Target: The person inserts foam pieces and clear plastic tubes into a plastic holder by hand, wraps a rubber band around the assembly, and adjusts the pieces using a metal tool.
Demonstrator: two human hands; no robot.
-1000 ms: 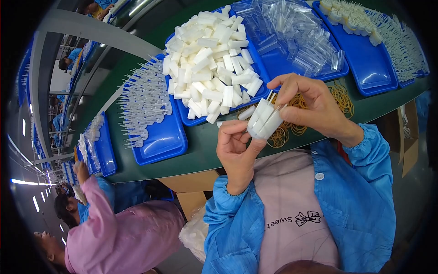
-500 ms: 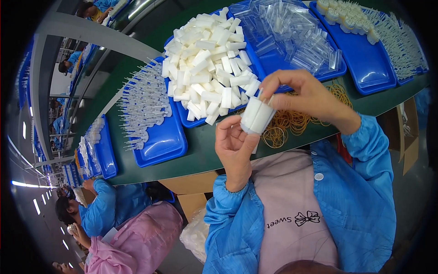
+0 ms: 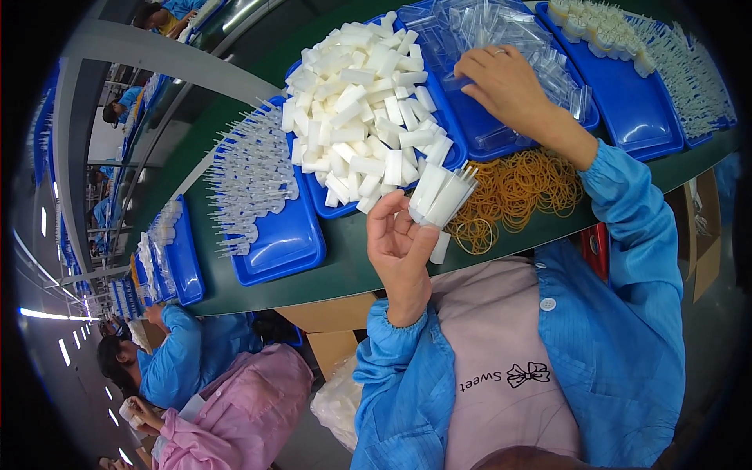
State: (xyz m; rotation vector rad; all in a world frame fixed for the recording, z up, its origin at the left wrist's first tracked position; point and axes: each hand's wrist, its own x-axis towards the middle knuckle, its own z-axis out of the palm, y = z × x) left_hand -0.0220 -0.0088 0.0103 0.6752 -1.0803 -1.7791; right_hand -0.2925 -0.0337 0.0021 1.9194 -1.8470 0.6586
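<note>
Right hand [image 3: 501, 86]: just shifted from the white bundle [image 3: 437, 194] to the clear tubes [image 3: 560, 78]; whether one was grasped could not be told.
Left hand [image 3: 401, 247]: bundle pinched at its base, now supported by this hand alone.
Bundle: held above the near edge of the worktop [image 3: 352, 262].
Rubber bands [image 3: 525, 192]: heaped nearer that edge than the tubes.
White blocks [image 3: 352, 110]: piled left of the tubes.
Obstruction: some tubes were hidden by the right hand.

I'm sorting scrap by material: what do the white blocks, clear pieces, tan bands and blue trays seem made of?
White blocks: perhaps foam, matt and opaque, though that's uncertain.
Clear pieces: likely plastic, glossy and see-through.
Tan bands: probably rubber, thin loops in a loose tangle.
Blue trays: likely moulded plastic, smooth with rounded corners and bright reflections.
</note>
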